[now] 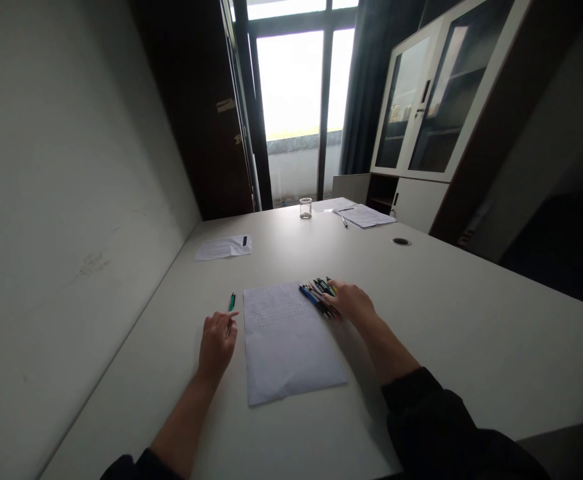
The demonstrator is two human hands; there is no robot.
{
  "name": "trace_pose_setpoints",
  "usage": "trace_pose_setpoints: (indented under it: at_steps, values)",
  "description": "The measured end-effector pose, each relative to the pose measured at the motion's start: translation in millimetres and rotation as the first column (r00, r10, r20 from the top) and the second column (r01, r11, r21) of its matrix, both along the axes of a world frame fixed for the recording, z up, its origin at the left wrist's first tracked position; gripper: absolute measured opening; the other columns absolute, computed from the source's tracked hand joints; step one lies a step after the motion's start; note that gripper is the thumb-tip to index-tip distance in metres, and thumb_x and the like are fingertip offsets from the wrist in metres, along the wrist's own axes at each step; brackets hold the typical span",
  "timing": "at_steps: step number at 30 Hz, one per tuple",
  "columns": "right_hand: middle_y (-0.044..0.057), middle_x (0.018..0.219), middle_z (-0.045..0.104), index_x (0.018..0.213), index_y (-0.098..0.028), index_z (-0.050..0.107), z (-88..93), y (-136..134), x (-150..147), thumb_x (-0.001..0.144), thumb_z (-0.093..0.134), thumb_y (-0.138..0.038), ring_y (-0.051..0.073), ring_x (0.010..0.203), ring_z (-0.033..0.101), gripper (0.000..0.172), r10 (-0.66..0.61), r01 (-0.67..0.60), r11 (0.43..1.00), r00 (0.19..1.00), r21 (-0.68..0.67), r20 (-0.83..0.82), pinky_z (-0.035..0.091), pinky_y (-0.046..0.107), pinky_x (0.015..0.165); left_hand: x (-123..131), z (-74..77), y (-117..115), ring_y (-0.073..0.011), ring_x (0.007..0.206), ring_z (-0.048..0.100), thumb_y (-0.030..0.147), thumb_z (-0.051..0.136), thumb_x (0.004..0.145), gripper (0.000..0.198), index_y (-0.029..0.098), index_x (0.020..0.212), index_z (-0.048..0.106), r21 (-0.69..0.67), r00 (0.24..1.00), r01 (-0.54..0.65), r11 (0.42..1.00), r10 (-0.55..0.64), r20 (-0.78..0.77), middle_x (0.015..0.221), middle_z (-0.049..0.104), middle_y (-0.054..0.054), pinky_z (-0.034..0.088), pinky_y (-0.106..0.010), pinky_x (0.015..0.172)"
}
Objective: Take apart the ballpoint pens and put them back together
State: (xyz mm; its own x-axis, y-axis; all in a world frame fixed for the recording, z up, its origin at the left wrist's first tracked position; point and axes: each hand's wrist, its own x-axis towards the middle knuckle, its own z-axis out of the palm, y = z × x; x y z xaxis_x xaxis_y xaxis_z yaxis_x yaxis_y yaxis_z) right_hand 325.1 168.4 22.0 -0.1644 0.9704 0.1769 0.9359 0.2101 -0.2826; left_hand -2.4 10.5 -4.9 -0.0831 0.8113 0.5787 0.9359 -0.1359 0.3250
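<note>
A sheet of lined handwriting paper [286, 353] lies on the white table in front of me, written on in its upper part. Left of it, my left hand [217, 340] has its fingers closed around a green pen [232, 302], whose upper end sticks out past the fingers. At the paper's upper right corner rests a bunch of pens and pencils [315, 301], dark, blue and other colours, partly on the sheet. My right hand [352, 301] reaches over this bunch from the right, thumb and fingers curled onto it. Its fingertips are partly hidden among the pens.
Farther back on the white table [421, 320] stands a clear glass [305, 208]. Papers [364, 215] and a pen [344, 221] lie beside it, near a cable hole [401, 242]. Another sheet [224, 247] with a dark strip lies at left, near the wall [96, 200].
</note>
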Motion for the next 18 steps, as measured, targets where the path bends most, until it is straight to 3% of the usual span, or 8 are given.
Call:
trace_pose_setpoints:
  at_steps: [7, 13, 18]
  values:
    - [0.006, 0.088, 0.071, 0.091, -0.024, 0.067, 4.6, -6, -4, 0.084, 0.058, -0.053, 0.02, 0.073, 0.064, 0.031, 0.069, -0.065, 0.996, 0.996, 0.065, -0.054, 0.036, 0.026, 0.058, -10, -1.3, 31, -0.0253, 0.091, 0.057, 0.028, 0.046, 0.092, 0.022, 0.018, 0.106, 0.061, 0.028, 0.984, -0.152, 0.988, 0.154, -0.087, 0.095, 0.062, -0.009, 0.04, -0.041, 0.091]
    - [0.005, 0.086, 0.071, 0.083, -0.023, 0.066, -1.5, -6, -5, 0.081, 0.062, -0.04, 0.019, 0.07, 0.063, 0.017, 0.091, -0.091, 0.996, 0.996, -0.021, 0.009, 0.032, 0.025, 0.055, -23, -18.2, 44, -0.0269, 0.093, 0.059, 0.034, 0.054, 0.087, 0.019, 0.017, 0.095, 0.058, -0.174, 0.95, -0.31, 0.935, 0.309, -0.036, 0.096, 0.062, -0.011, 0.043, -0.039, 0.088]
    - [0.007, 0.085, 0.071, 0.084, -0.023, 0.066, -1.9, -6, -8, 0.085, 0.059, -0.045, 0.021, 0.071, 0.064, 0.023, 0.06, -0.06, 0.998, 0.998, -0.007, 0.014, 0.035, 0.026, 0.057, -32, -22.4, 41, -0.0252, 0.081, 0.062, 0.032, 0.059, 0.08, 0.012, 0.021, 0.076, 0.056, -0.282, 0.943, -0.312, 0.907, 0.332, 0.025, 0.08, 0.064, -0.007, 0.044, -0.034, 0.075]
